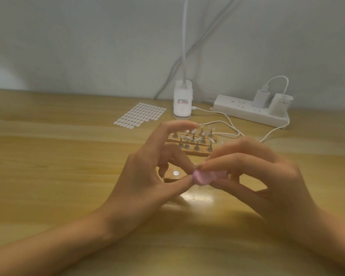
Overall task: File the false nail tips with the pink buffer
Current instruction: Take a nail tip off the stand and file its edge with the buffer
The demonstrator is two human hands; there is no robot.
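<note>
Fingers of your right hand (267, 180) pinch the pink buffer (205, 177); your left hand (147, 176) touches its end, its grip unclear

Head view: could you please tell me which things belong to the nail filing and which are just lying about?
In use: pink buffer, held in the right hand; nail tips.
Lying about: sticker sheet; power strip; lamp clamp.
</note>
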